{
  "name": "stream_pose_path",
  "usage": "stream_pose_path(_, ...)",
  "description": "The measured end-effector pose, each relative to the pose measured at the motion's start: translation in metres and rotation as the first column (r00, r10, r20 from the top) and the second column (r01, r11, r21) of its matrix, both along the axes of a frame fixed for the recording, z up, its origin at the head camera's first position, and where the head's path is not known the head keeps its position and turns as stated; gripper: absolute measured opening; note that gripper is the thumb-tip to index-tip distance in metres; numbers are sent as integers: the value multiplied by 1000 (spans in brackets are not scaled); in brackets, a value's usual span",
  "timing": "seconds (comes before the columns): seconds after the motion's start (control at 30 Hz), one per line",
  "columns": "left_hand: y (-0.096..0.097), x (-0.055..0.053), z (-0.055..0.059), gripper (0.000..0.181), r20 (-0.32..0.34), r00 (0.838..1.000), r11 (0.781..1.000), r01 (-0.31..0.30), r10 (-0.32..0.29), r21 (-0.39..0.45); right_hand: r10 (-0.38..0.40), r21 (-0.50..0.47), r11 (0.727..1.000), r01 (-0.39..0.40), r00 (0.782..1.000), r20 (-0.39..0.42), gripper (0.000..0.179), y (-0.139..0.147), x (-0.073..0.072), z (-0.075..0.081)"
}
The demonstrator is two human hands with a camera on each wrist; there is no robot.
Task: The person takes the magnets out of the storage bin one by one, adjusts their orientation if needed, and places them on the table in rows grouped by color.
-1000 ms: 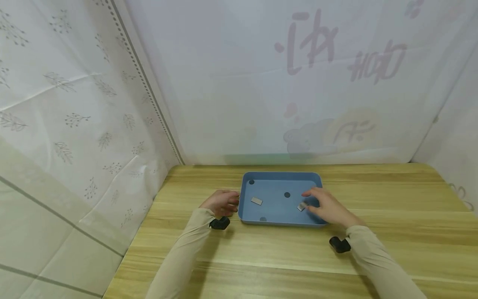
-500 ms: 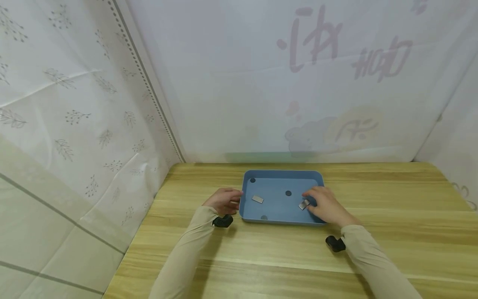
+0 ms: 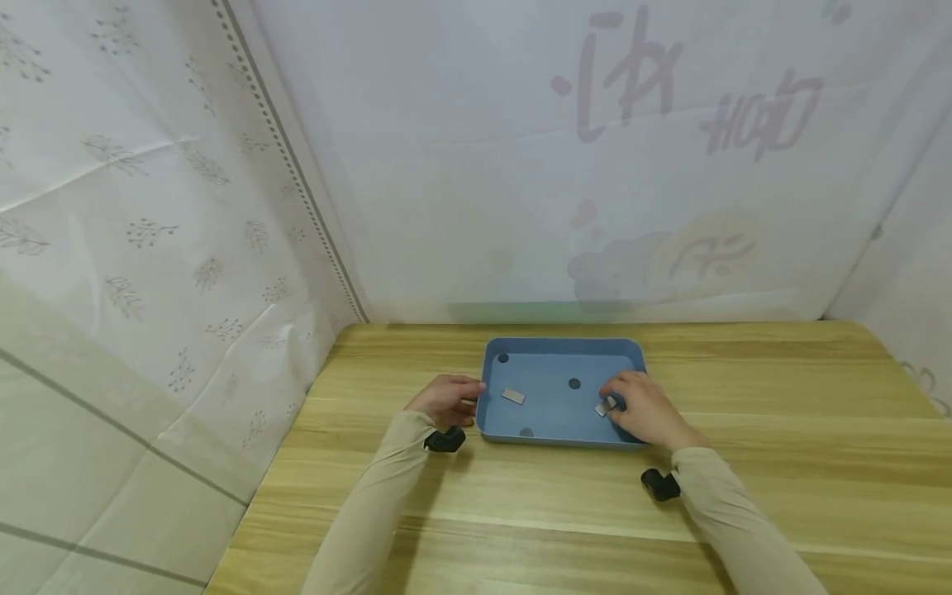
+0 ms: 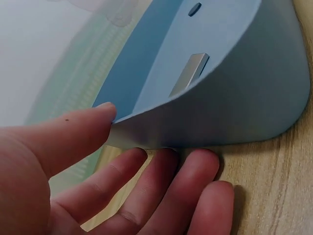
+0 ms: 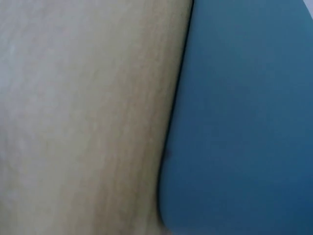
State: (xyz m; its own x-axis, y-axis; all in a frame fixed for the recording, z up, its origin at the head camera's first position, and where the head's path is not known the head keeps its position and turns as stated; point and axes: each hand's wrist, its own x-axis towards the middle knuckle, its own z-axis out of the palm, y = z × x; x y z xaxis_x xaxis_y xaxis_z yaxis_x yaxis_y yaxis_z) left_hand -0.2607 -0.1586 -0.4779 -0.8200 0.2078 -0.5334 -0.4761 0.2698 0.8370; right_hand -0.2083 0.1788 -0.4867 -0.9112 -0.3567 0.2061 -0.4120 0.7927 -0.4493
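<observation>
Silver block [image 3: 603, 407] lies at the right hand [image 3: 647, 409], grip closure unclear; relaxed left hand [image 3: 446, 397] touches tray [image 3: 558, 420].

A tray [image 3: 556, 417] is resting on the table [image 3: 580, 521] before a backdrop [image 3: 454, 182], the left hand [image 3: 446, 398] lying at its left wall and the right hand [image 3: 649, 409] hanging over its right end, at the right block [image 3: 604, 407]. Inside, the left block [image 3: 513, 397] is lying near the left wall, between a far disc [image 3: 503, 359] in the far left corner and a near disc [image 3: 526, 432] by the near wall, while a middle disc [image 3: 574, 383] is sitting between both blocks, farther back.
</observation>
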Motion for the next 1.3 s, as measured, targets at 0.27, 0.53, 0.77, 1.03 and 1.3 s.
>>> stream_pose_path(0.27, -2, -3, 0, 42, 19, 1000, 997, 8, -9, 78, -37, 32, 999, 37, 999, 3, 20, -2, -1, -2)
stream_pose_path(0.53, -3, -4, 1, 40, 47, 999, 996, -13, 9, 88, -79, 38, 996, 80, 997, -15, 15, -5, -4, -7)
stream_pose_path(0.77, 3, -3, 3, 42, 37, 999, 998, -38, 36, 50, -104, 29, 994, 105, 994, -28, 12, -3, -4, -8)
stream_pose_path(1.03, 6, 2, 2, 39, 19, 997, 997, -74, 73, 27, -96, 15, 995, 96, 995, -31, 10, -3, -4, -10)
stream_pose_path(1.3, 4, 2, -1, 40, 25, 997, 997, -74, 74, 29, -94, 3, 996, 95, 995, -28, 8, -5, -3, -12)
